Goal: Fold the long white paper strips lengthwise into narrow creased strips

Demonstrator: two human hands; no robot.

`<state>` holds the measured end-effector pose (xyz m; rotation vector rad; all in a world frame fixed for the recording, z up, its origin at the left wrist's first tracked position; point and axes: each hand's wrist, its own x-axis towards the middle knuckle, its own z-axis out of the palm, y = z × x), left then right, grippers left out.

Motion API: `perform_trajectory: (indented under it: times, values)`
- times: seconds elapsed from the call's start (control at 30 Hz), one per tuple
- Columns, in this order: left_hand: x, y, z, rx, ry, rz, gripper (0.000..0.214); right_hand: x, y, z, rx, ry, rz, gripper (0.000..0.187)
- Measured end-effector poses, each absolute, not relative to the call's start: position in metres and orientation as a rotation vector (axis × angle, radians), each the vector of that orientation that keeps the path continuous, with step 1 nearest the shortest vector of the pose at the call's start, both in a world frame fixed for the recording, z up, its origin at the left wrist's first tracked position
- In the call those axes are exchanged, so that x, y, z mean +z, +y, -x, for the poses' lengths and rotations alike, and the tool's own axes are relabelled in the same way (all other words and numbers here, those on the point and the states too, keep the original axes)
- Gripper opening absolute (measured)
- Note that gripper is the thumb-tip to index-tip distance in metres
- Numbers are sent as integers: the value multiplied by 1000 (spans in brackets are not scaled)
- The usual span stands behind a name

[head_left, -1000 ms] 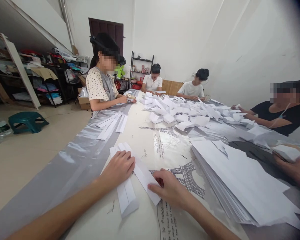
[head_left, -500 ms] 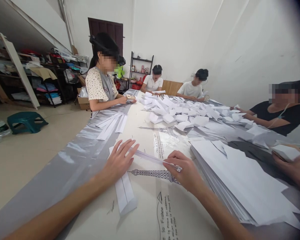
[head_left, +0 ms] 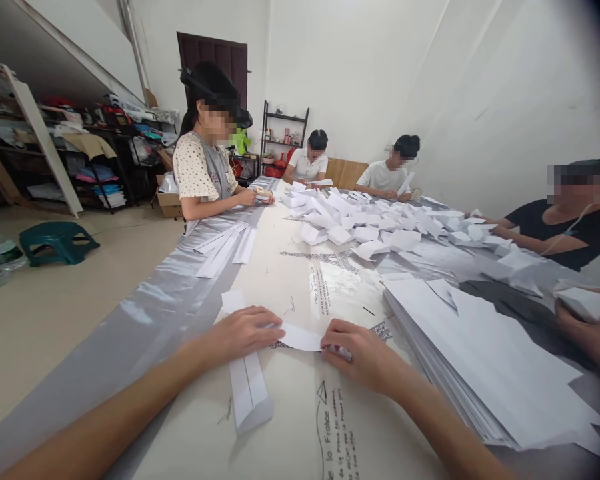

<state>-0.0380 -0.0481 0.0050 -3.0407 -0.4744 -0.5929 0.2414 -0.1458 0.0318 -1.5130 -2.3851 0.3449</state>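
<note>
My left hand (head_left: 243,331) lies fingers-together on the left end of a folded white paper strip (head_left: 300,337) on the table. My right hand (head_left: 363,353) is closed in a pinch on the strip's right end. The strip lies flat between both hands. Under my left hand a longer folded paper piece (head_left: 247,387) runs toward me. A thick stack of white sheets (head_left: 485,360) sits just right of my right hand.
The long table (head_left: 300,280) has a printed Eiffel Tower cover and a silver sheet (head_left: 145,320) on its left. A heap of folded papers (head_left: 375,223) fills the far middle. Several other people sit around it. A green stool (head_left: 57,240) and shelves (head_left: 80,153) stand left.
The strip was lifted on edge between my spread left fingers and right hand half a second ago; now it lies flat and both hands press down on its ends, nearer to me.
</note>
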Motion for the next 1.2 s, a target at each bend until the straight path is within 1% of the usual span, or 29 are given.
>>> perform_trajectory:
  times: [0.07,0.2,0.43,0.5,0.6,0.63,0.93,1.13,1.2]
  values:
    - [5,-47,39,-664,-454,3130,26,34,-147,-244,414,-2354,1525,19]
    - [8,-47,39,-738,-539,3193,27,36,-146,-247,558,-2293,1527,28]
    - [10,-48,33,-754,-683,3034,32,35,-142,-247,760,-2127,1641,32]
    - [8,-48,31,-722,-742,2983,33,33,-141,-248,799,-2084,1671,30]
    - [4,-47,30,-692,-815,2897,34,29,-140,-248,852,-2010,1689,20]
    - [2,-46,29,-687,-835,2873,33,29,-140,-248,856,-1997,1690,19]
    - [-6,-39,32,-679,-1062,2716,27,34,-147,-237,663,-2226,1636,41]
    - [-5,-34,35,-802,-1285,2907,20,30,-149,-237,525,-2341,1609,49]
    - [-4,-32,36,-850,-1355,2962,19,27,-149,-236,478,-2381,1591,49]
